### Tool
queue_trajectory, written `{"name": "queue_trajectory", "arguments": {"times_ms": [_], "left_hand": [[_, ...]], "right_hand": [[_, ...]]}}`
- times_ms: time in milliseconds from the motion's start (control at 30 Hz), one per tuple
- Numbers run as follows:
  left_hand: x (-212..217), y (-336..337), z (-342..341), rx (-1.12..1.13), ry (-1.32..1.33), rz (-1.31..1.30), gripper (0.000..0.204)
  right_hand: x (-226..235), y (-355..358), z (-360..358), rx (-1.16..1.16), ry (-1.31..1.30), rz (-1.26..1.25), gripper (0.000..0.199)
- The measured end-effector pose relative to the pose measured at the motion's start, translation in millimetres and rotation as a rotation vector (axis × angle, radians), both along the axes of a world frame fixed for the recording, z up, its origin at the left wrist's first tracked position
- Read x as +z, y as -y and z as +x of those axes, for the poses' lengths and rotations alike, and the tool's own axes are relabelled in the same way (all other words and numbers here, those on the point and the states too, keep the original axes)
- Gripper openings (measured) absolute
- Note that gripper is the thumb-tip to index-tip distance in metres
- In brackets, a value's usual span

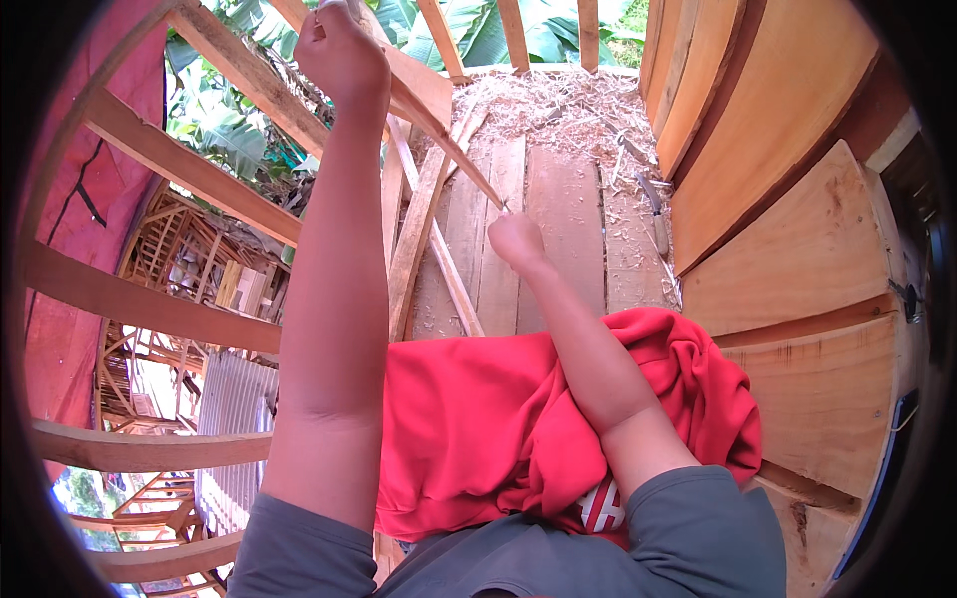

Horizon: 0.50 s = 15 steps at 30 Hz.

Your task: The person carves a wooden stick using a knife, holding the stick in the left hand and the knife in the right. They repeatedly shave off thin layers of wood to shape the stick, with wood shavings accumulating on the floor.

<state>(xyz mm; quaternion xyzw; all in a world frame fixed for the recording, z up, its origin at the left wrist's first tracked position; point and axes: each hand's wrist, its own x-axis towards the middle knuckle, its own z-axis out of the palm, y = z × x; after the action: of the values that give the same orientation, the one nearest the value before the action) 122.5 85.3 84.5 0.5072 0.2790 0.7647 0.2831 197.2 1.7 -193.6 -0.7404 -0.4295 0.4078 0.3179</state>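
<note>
My left hand (pixel 341 55) is raised far out at the top left, its fingers closed in a fist. Something pale shows at its upper edge, cut off by the picture's rim. Lower and to the right, my right hand (pixel 517 241) is also closed. A thin wooden strip (pixel 454 149) slants down from beside my left wrist to the right fist. A small dark metallic bit shows where it meets that fist. What either fist encloses is hidden. A red sweatshirt (pixel 469 419) lies bunched across my lap, under my right forearm.
Wood shavings (pixel 558 110) cover the far part of the plank floor (pixel 563 229). A tool with a brown handle (pixel 660 235) lies by the right wall of boards (pixel 788 249). Loose battens (pixel 419 234) lean ahead. Open slatted rails (pixel 150 309) run along the left.
</note>
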Motion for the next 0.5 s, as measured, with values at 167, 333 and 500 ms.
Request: {"name": "queue_trajectory", "arguments": {"times_ms": [167, 333, 500], "left_hand": [[-11, -20, -5, 0.069, -0.102, 0.056, 0.029], [-7, -5, -5, 0.145, -0.074, -0.013, 0.028], [2, -10, 8, -0.031, 0.000, 0.043, 0.037]], "right_hand": [[-6, 12, 5, -0.036, 0.160, 0.273, 0.043], [28, 12, -14, -0.067, 0.087, 0.259, 0.040], [-62, 6, 10, -0.109, 0.131, 0.157, 0.046]]}}
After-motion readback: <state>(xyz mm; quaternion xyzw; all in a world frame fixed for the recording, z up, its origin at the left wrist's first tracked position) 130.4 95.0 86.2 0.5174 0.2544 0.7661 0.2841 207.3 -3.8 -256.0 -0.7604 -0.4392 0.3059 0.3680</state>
